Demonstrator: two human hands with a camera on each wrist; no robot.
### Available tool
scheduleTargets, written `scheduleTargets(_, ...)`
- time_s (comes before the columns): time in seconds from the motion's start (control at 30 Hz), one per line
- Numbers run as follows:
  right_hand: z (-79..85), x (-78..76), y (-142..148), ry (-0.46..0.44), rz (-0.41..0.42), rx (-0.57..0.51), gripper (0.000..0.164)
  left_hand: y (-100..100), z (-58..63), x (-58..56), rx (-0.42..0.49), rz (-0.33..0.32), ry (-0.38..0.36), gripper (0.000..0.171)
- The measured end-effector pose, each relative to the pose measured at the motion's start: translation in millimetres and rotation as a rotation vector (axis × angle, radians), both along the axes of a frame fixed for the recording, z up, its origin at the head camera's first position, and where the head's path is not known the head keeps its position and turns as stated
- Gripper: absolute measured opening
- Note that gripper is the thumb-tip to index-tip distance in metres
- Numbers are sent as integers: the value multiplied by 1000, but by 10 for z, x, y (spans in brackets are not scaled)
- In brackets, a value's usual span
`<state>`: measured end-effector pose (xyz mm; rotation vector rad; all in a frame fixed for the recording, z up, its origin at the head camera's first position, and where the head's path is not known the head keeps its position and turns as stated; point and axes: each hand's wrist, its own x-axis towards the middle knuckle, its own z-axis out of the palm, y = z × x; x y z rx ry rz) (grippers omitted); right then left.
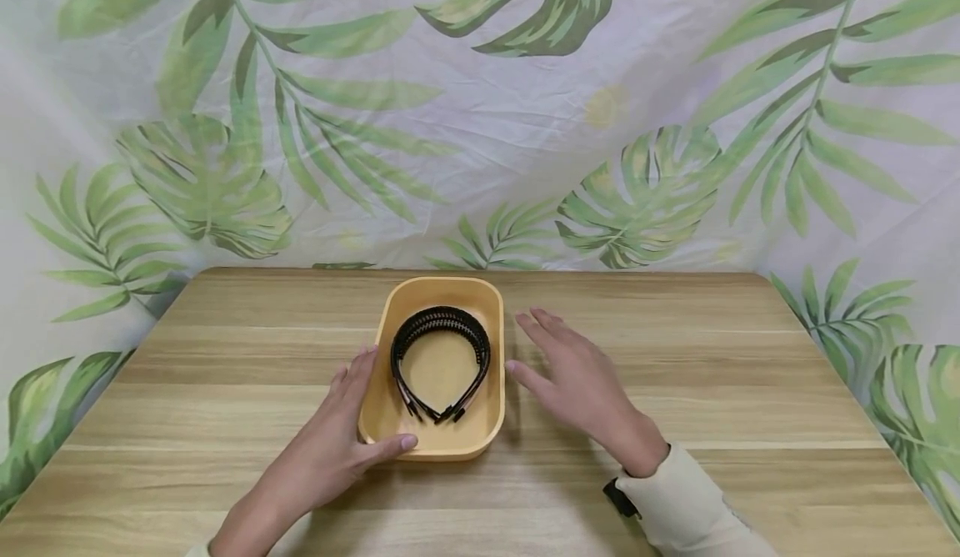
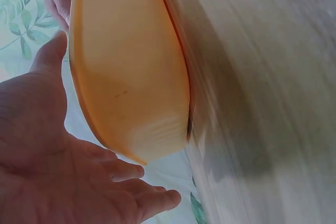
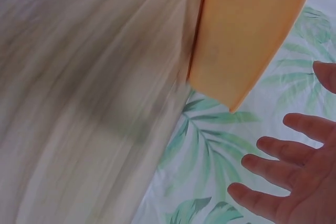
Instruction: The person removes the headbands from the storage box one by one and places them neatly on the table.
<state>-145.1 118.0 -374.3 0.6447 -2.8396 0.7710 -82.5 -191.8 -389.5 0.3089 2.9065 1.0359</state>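
A yellow-orange plastic bin with rounded corners stands on the table. Inside it lie black headbands, stacked closely together, with toothed inner edges and their ends toward the near side; how many cannot be told. My left hand is at the bin's left side, its thumb over the near-left rim and its fingers loosely extended along the wall. In the left wrist view, the left palm faces the bin's outer wall. My right hand hovers just right of the bin, fingers spread and holding nothing, as the right wrist view also shows.
The wood-grain table extends to both sides of the bin. Behind it hangs a pale cloth printed with green leaves. A black band is on the right wrist beside a light sleeve.
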Motion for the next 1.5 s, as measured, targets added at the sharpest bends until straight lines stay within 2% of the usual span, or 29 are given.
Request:
scheduleTargets(0.13,15,-29,-81,9,19,-32,63,-10,-22,-6,30,-14,13,123)
scheduleTargets(0.47,52,-93,-219,-45,38,-103,61,-20,-28,-24,53,-36,-26,127)
scheduleTargets(0.8,58,-178,-300,-53,85,-141,62,-36,-49,-51,97,-56,-73,131)
scheduleTargets(1.3,30,-362,-419,-45,215,-206,61,-38,-53,-63,147,-70,-154,138)
scheduleTargets(1.5,28,-448,-447,-62,242,-227,59,-35,-53,-74,175,-56,-189,142)
